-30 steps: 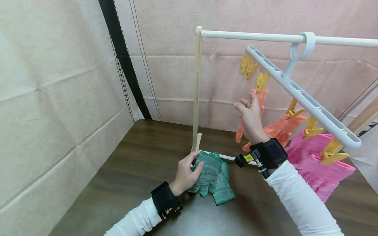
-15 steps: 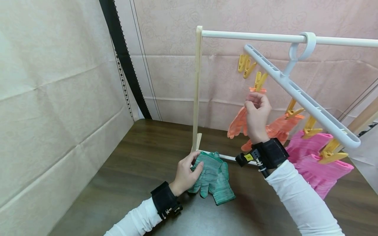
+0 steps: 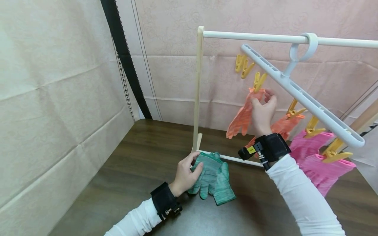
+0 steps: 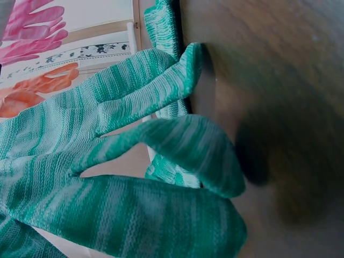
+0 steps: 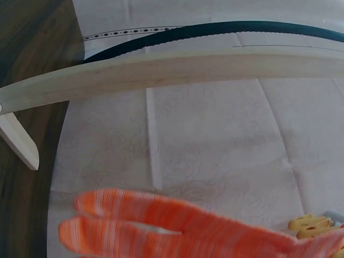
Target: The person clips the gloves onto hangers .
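Orange glove [image 3: 240,116] hangs by its cuff from a yellow clip [image 3: 258,82], third along from the far end of the pale blue hanger [image 3: 304,95]. Right hand [image 3: 264,113] is up at the cuff, right side, fingers curled in close; can't tell if they actually pinch the fabric, and the right wrist view shows only the glove.

Delta: a second ago that hand was on the cuff's left and the glove showed as a narrow strip. Half a second ago it was in front, covering much of the glove. Now it's over on the right, glove turned broad side to the head camera, glove tips further left. Hanger's far end has swung slightly left too.

Left hand [image 3: 186,173] unchanged: thumb in front, fingers behind, holding the green gloves [image 3: 208,173] by the upper edge, low over the counter [image 3: 141,157]. Can't tell if they touch it.

Other orange glove [image 3: 287,126] and the pink gloves [image 3: 322,164] hang on clips nearer the camera. Hanger hooked on the white bar [image 3: 248,36].
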